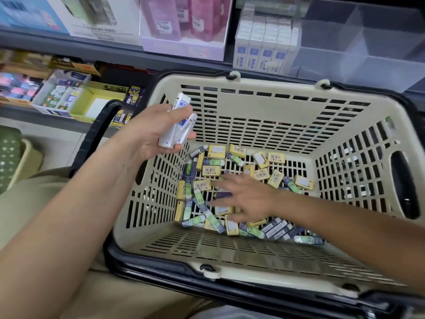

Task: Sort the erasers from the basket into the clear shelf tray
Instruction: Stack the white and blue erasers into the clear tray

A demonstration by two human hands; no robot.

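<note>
A cream plastic basket [264, 104] with black rim sits on my lap, its floor strewn with several small boxed erasers [239, 180] in yellow, green and dark blue. My left hand [147, 134] hovers over the basket's left wall and grips a few white-and-blue erasers [178, 123] stacked together. My right hand [243, 199] reaches down into the basket with fingers spread flat over the pile, blurred by motion. The clear shelf tray [358, 54] stands on the shelf at the upper right, with white-and-blue erasers [262, 47] lined up in its left part.
Shelves behind hold a pink product display box [184, 26], white cartons at the upper left, and open boxes of small stationery [66, 93] on the lower left shelf. A green basket [11, 157] rests on the floor at far left.
</note>
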